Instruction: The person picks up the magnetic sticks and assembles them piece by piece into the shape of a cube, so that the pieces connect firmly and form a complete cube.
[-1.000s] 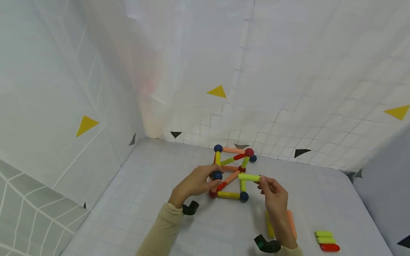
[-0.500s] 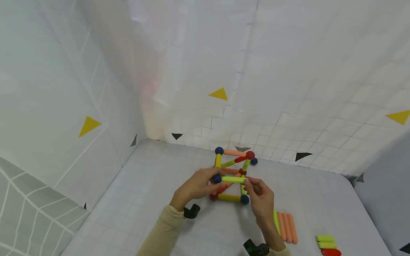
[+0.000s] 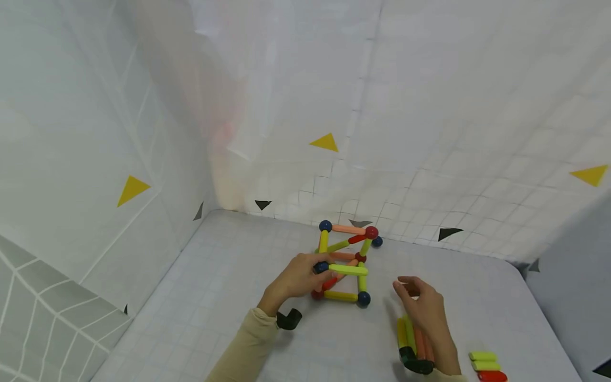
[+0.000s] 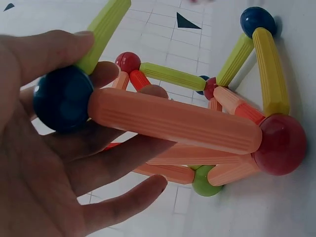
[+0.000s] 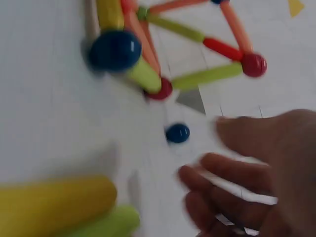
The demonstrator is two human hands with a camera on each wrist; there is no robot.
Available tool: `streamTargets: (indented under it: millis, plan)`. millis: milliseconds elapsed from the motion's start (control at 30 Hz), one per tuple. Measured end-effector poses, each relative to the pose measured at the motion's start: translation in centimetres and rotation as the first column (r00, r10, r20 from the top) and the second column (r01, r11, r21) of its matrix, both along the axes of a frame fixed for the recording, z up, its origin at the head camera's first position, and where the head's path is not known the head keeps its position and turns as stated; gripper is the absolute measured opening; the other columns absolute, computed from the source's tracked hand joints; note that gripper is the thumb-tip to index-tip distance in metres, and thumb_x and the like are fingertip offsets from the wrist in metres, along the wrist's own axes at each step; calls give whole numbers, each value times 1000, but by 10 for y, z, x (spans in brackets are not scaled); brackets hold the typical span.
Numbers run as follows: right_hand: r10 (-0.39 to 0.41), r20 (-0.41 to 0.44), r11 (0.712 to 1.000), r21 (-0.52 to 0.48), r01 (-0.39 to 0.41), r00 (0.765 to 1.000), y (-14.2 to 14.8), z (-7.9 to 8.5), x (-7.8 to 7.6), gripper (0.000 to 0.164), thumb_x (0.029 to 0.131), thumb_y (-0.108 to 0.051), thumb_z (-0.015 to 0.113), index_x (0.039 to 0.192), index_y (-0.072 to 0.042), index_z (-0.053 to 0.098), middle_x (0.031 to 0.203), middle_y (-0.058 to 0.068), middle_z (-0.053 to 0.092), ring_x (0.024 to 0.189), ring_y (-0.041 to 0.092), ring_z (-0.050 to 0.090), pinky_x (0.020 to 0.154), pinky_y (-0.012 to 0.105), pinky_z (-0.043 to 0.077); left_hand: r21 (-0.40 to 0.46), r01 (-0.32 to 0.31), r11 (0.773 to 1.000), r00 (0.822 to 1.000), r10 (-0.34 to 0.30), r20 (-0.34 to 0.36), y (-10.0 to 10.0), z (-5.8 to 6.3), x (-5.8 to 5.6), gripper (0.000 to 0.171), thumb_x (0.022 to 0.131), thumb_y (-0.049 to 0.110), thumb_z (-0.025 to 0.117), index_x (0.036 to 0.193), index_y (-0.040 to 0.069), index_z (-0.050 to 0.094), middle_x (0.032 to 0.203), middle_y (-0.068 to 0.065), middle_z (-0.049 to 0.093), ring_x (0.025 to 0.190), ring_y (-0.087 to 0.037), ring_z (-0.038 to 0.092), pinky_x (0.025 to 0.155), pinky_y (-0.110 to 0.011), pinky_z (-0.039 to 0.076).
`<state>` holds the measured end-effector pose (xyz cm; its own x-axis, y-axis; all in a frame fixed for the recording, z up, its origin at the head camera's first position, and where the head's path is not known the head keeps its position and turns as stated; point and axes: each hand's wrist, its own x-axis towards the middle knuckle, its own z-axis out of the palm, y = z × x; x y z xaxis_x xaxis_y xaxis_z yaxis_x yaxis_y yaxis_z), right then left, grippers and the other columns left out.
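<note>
Head view: from my remote station I see the person's left hand (image 3: pixel 297 278) at the near left of a rod-and-ball frame (image 3: pixel 360 257), which stands on the white table (image 3: pixel 229 249) near the back wall (image 3: pixel 391 106). This hand pinches a dark blue ball (image 3: pixel 321 267), from which a lime rod (image 3: pixel 349 270) juts rightward; whether its outer end touches the frame, I cannot tell. The right hand (image 3: pixel 427 305), apart from the frame, is unloaded, its fingers loosely bent. A row of yellow, lime and orange rods (image 3: pixel 410 335) lies partly behind its wrist; farther right, two short lime rods (image 3: pixel 486 366) adjoin a red piece (image 3: pixel 492 376).

Left wrist view: I find the thumb laid along the lime rod where it meets the dark blue ball, the index finger behind. An orange rod (image 4: pixel 175 121) runs from that ball to a glossy red ball (image 4: pixel 280 144) at table level; a green ball (image 4: pixel 205 181) shows beyond.

Right wrist view: I note the right hand blurred, thumb and fingers parted. A loose blue ball (image 5: pixel 177 133) rests on the table, apart from the frame.
</note>
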<state>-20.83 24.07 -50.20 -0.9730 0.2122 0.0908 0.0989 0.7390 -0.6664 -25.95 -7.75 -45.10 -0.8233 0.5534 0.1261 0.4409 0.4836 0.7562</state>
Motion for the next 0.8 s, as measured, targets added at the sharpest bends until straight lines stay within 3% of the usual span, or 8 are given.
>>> streamTargets:
  millis: [100,233,333,533,633,800]
  plan:
    - [42,99,996,80,-50,994,14,-3,-3,46,103,-36,70,132,-1,68,116,20,74,106,36,69,85,50,60,12,-3,1000,1000,3,17,-2,0,-2,27,104,33,70,127,19,72,78,3,60,60,-9,55,53,-22,42]
    - [84,59,993,73,-88,995,18,-8,-22,52,104,-35,68,144,-2,59,127,26,71,112,42,69,91,55,59,16,-16,1000,999,16,34,-4,1,-4,27,104,33,69,129,23,72,77,3,60,60,-10,56,53,-23,41]
    - [139,20,988,67,-140,990,19,-8,-52,61,107,-34,65,156,-4,45,137,33,63,116,47,69,95,59,57,27,-15,1000,999,14,46,-4,1,-5,25,104,32,69,128,23,72,76,3,61,59,-10,57,54,-22,41]
    - [278,49,956,78,-282,959,24,-17,-128,72,109,-29,60,167,-9,23,145,42,46,120,54,65,99,64,54,30,-15,999,999,14,51,-4,1,-5,22,104,32,70,124,22,72,77,3,60,59,-11,57,53,-23,42]
    - [338,96,931,110,-347,936,22,-21,-149,67,110,-27,59,165,-10,26,143,42,44,124,55,59,101,68,51,24,-22,999,997,20,79,-4,0,-5,20,104,31,70,122,24,73,79,3,62,60,-14,60,54,-23,44]
    - [353,160,910,173,-378,922,16,-23,-162,52,109,-26,60,153,-3,44,137,36,52,123,50,55,101,65,51,31,-15,999,996,12,83,-2,-3,-3,20,103,32,71,121,22,73,82,3,60,61,-14,59,54,-23,44]
